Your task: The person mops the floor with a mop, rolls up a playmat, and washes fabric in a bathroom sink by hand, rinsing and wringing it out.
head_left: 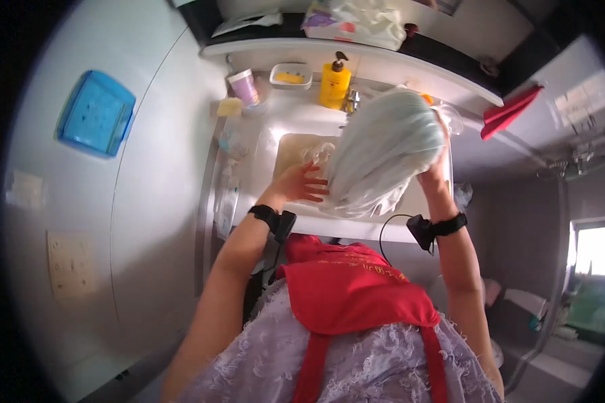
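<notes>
A large pale, wet-looking bundle of cloth or mop strands (pixel 386 151) hangs over the right part of the white sink (pixel 259 151). My right hand (pixel 437 154) holds its right side, the fingers partly hidden behind it. At the bundle's lower left, my left hand (pixel 302 183) is open with its fingers spread, close to the strands; whether it touches them is unclear. Brownish water (pixel 290 153) with some bubbles lies in the basin under my left hand.
Behind the basin stand a yellow pump bottle (pixel 335 84), a soap dish (pixel 291 76), a purple and white cup (pixel 244 88) and the faucet (pixel 353 101). A yellow sponge (pixel 230 107) sits at the left corner. A red cloth (pixel 511 113) hangs at the right.
</notes>
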Available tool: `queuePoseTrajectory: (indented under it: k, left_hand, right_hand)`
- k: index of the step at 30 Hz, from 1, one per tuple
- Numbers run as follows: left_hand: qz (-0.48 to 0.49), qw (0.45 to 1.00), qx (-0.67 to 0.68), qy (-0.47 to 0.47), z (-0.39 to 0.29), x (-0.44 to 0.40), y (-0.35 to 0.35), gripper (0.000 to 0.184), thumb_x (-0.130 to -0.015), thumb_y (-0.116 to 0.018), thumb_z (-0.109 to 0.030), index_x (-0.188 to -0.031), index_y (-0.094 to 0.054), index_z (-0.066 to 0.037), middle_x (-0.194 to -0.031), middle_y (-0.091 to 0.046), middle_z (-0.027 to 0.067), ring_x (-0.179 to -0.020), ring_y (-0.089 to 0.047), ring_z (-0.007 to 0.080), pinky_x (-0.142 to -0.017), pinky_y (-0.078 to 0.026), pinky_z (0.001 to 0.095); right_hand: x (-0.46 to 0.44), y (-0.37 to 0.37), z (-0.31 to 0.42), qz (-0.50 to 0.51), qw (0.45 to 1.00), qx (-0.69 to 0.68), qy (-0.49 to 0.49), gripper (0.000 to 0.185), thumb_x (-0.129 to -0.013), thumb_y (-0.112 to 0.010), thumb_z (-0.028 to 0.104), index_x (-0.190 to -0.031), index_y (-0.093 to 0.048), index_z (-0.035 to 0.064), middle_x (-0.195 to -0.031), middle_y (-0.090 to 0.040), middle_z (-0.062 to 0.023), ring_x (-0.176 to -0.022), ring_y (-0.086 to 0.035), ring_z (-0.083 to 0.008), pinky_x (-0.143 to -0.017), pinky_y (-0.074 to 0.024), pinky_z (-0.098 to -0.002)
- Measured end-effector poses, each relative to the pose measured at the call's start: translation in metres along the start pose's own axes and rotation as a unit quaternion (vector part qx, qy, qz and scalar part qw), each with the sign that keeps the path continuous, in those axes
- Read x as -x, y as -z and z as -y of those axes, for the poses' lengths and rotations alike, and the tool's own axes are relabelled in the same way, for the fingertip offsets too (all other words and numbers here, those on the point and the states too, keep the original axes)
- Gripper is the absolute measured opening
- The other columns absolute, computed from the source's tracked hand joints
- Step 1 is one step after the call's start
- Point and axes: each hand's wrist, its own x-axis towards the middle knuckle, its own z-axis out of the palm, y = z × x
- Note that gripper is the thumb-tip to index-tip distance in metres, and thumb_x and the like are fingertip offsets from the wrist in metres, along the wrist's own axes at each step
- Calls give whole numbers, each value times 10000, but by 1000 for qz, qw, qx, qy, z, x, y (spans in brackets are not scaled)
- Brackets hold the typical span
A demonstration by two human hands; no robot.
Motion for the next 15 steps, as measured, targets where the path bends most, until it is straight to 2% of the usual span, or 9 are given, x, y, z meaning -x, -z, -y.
queuePoseTrajectory:
  k: [1,2,3,5,7,9,12,13,15]
  left_hand:
    - [-29,999,-10,-30,-2,-1,8,423,-948,-523,-419,-1263,-468,-141,-1264,-541,230,-1120,-561,413,-923,-456,609]
    - [-51,997,-20,-48,-7,-3,14,404,-948,-523,-405,-1254,-477,-145,-1244,-556,220,-1125,-565,385,-925,-459,599]
    - [-73,995,-30,-65,-12,-5,18,385,-948,-523,-391,-1245,-486,-148,-1224,-572,210,-1131,-569,358,-927,-463,588]
    - [-142,985,-40,-92,-16,-8,21,328,-947,-516,-342,-1223,-527,-165,-1154,-630,137,-1121,-583,256,-897,-482,539]
    - [-227,942,-212,-127,-14,-11,17,293,-927,-537,-318,-1171,-553,-155,-1131,-638,86,-1051,-603,234,-801,-508,479]
    - [-278,867,-383,-160,-8,-23,14,244,-888,-549,-247,-1090,-631,-137,-1079,-646,33,-1005,-617,216,-716,-501,465]
    - [-173,515,-818,-193,1,-88,47,325,-885,-539,-274,-1193,-610,-199,-1157,-634,76,-1121,-563,271,-877,-471,450]
    - [-133,473,-863,-121,-8,-70,10,359,-845,-567,-312,-1146,-639,-129,-1253,-576,125,-1165,-524,297,-949,-436,438]
    - [-179,520,-822,-147,4,-94,6,452,-852,-570,-368,-1196,-592,-76,-1312,-524,148,-1221,-479,316,-989,-402,485]
  right_hand:
    - [-5,19,-7,-11,987,148,54,575,-800,-679,309,-1248,-511,-11,-1067,-636,-106,-987,-610,-170,-855,-511,-316]
    - [-2,10,-1,-83,996,-30,11,499,-826,-653,273,-1223,-528,-3,-1032,-631,-93,-955,-607,-168,-823,-517,-317]
    - [0,29,-10,-127,989,-53,-58,460,-835,-645,257,-1205,-544,4,-1034,-630,-97,-935,-613,-181,-803,-526,-330]
    - [2,43,-14,-161,984,-61,-44,426,-856,-613,229,-1207,-540,0,-1073,-624,-109,-929,-622,-202,-797,-537,-343]
    - [4,58,-11,-167,983,-62,-54,410,-868,-595,213,-1212,-533,-1,-1082,-624,-115,-929,-628,-215,-798,-542,-352]
    - [3,69,-6,-185,977,-79,-69,374,-895,-575,212,-1211,-539,17,-1086,-629,-123,-945,-633,-232,-800,-550,-379]
    - [1,73,14,-208,969,-68,-114,382,-916,-568,247,-1229,-528,31,-1138,-614,-136,-998,-629,-256,-815,-555,-406]
    - [0,76,18,-214,967,-74,-116,384,-918,-566,251,-1231,-526,32,-1143,-611,-138,-1004,-627,-259,-817,-555,-408]
    - [-2,83,24,-232,960,-97,-121,388,-922,-561,259,-1235,-523,32,-1154,-607,-142,-1016,-624,-263,-820,-556,-411]
